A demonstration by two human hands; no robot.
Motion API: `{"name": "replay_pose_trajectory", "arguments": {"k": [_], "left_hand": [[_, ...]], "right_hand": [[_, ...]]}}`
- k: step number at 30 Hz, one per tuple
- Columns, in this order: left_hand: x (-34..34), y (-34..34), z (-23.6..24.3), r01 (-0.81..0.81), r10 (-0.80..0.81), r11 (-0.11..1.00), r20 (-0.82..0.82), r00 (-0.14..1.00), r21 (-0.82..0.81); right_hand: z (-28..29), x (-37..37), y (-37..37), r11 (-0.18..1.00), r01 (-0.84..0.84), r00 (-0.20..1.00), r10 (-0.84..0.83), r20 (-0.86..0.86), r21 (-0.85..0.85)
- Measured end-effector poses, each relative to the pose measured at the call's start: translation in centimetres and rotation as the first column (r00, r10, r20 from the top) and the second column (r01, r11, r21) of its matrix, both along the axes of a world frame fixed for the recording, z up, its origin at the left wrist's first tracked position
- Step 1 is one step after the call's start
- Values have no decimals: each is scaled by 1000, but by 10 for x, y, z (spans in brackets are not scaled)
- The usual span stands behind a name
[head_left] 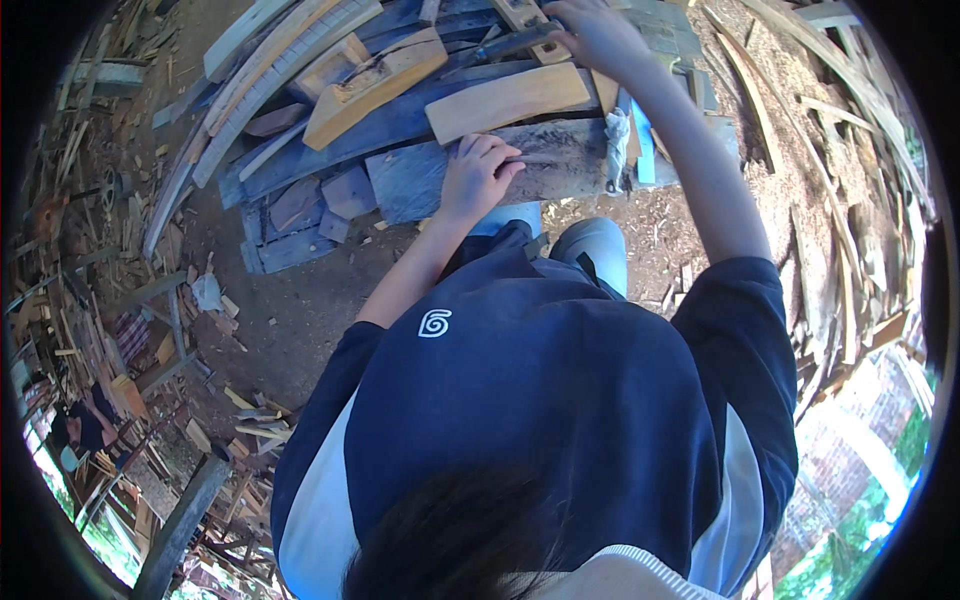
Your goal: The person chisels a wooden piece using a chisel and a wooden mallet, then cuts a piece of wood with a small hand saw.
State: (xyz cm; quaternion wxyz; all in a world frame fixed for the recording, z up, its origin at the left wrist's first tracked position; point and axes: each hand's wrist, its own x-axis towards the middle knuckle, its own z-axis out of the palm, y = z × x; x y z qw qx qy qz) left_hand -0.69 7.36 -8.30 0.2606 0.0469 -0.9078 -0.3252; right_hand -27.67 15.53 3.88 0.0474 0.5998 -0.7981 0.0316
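Note:
My right hand [596, 36] is stretched out over the far part of the low wooden bench, its fingers closed around the right end of a long dark tool [505, 45]. The tool's kind is hard to make out. Beside it lies a wooden piece with holes [522, 16]. My left hand [480, 180] rests on a weathered dark plank [560, 155] at the near side, fingers curled in; whatever they may hold is hidden. Just beyond that hand lies a pale, slightly curved wood block [510, 102]. To its left is a larger shaped block [375, 88].
Long curved strips of wood [270, 65] lie at the bench's left. A crumpled whitish wrapper [617, 150] and a bright blue piece [645, 145] are at the right. Wood offcuts [296, 205] sit at the near left. Boards and shavings cover the surrounding ground.

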Motion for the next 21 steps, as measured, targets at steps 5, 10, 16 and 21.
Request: {"name": "replay_pose_trajectory", "arguments": {"k": [5, 10, 16, 21], "left_hand": [[-4, 2, 4, -1, 0, 1000, -5, 1000, -28], [-2, 1, -2, -16, 16, 1000, -31, 999, -15], [3, 0, 0, -30, 30, 999, 4, 1000, 10], [4, -2, -1, -37, 36, 999, 30, 999, 36]], "right_hand": [[-62, 10, -22, 938, -4, 999, -9, -36, -347], [-60, 12, -28, 987, -70, 987, 47, -154, -148], [74, 38, 33, 951, 293, 916, -310, 257, 101], [109, 38, 121, 772, 552, 656, -167, 736, -316]]}}
